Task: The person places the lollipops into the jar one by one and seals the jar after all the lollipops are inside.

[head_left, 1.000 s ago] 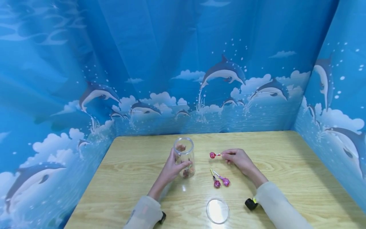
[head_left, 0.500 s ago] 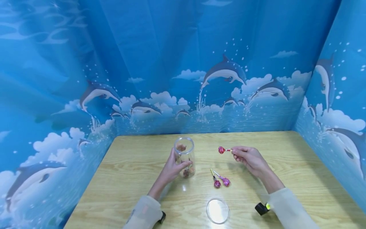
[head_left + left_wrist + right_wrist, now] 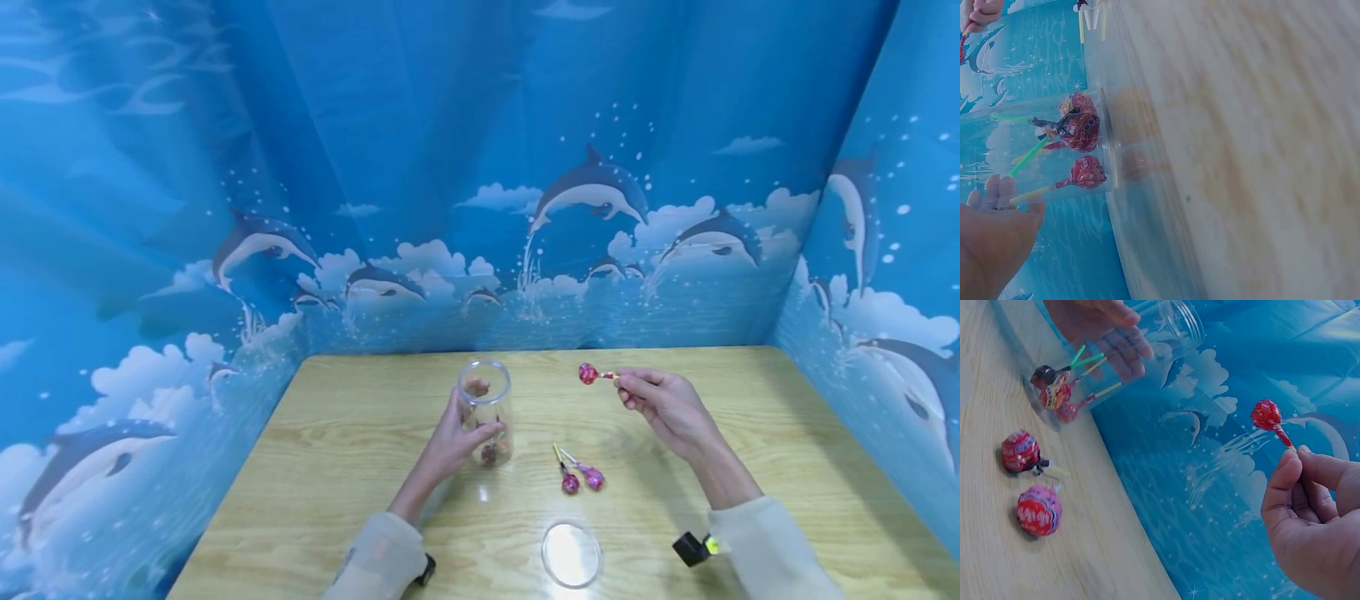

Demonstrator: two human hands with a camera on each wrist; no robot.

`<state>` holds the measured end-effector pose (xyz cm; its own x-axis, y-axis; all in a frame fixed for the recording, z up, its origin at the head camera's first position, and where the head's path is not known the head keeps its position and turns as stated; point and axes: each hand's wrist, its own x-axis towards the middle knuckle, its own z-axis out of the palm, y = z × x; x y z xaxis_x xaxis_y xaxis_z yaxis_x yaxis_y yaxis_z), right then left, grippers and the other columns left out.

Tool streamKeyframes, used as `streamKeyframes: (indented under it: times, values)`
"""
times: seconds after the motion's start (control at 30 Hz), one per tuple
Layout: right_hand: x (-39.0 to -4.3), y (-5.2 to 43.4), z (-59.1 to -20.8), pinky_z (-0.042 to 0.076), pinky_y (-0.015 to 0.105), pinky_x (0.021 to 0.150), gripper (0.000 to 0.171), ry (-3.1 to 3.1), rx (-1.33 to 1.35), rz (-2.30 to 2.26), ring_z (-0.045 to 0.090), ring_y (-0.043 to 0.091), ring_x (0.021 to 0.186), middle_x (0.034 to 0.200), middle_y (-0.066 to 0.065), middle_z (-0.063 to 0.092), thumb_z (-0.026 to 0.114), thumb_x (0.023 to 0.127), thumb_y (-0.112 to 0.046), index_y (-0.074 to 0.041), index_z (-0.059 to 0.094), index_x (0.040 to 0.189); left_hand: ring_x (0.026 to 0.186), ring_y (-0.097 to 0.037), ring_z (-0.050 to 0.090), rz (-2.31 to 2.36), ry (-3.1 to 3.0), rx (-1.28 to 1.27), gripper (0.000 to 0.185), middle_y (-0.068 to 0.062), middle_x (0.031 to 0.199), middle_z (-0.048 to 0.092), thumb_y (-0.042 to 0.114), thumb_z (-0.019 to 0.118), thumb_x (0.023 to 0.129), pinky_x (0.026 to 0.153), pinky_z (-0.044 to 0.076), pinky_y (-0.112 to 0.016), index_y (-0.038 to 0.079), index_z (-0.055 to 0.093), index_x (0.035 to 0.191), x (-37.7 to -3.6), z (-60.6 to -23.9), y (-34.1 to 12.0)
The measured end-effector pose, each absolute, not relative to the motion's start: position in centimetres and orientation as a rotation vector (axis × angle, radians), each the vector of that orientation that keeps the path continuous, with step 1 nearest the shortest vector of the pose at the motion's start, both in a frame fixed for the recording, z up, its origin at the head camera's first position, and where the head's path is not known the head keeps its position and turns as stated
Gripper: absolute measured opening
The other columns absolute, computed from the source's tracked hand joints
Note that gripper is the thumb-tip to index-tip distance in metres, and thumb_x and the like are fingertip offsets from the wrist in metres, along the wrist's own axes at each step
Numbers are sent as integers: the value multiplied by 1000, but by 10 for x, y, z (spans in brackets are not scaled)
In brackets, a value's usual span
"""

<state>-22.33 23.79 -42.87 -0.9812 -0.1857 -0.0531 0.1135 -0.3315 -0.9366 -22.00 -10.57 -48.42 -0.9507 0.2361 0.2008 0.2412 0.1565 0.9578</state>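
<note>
My left hand (image 3: 450,437) grips a clear plastic jar (image 3: 486,408) that stands upright, uncapped, on the wooden table. Inside, at its bottom, lie several wrapped lollipops (image 3: 1088,172) with green and yellow sticks. My right hand (image 3: 671,408) pinches the stick of a red-wrapped lollipop (image 3: 588,373) between thumb and fingers. That lollipop is held above the table, to the right of the jar and apart from it, its head pointing left. On the table between the hands lie a dark red lollipop (image 3: 570,483) and a pink-purple lollipop (image 3: 593,477), side by side.
A round clear lid (image 3: 571,554) lies flat near the table's front. The wooden table (image 3: 337,467) meets a blue dolphin-printed curtain (image 3: 420,167) at the back and sides. A black wrist camera (image 3: 690,549) sits by the right sleeve.
My right hand has risen from near the tabletop and moved right, carrying the red lollipop away from the jar. My left hand and the jar have stayed in place.
</note>
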Motion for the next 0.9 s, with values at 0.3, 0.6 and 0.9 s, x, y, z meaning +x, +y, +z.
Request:
streamKeyframes:
  times: [0.3, 0.6, 0.9]
  values:
    - [-221, 217, -416, 57, 18, 68, 10, 1686, -175, -2435, 64, 9, 79, 93, 5, 71, 64, 102, -4, -5, 74, 106, 144, -40, 40, -1966, -2386, -484, 76, -19, 152, 48, 14, 80, 90, 119, 26, -65, 4, 37, 152, -218, -484, -107]
    - [-222, 192, -407, 56, 19, 67, 13, 1640, -259, -2440, 62, 11, 78, 95, 7, 70, 66, 101, -5, 1, 74, 109, 144, -40, 40, -1979, -2388, -483, 77, -18, 152, 48, 15, 81, 89, 118, 29, -64, 6, 38, 152, -220, -486, -107]
    - [-228, 167, -399, 55, 19, 67, 19, 1640, -289, -2418, 62, 11, 79, 96, 6, 69, 65, 101, -6, 5, 69, 117, 144, -40, 40, -1962, -2401, -466, 77, -18, 152, 48, 15, 81, 89, 119, 27, -64, 10, 37, 153, -218, -483, -105]
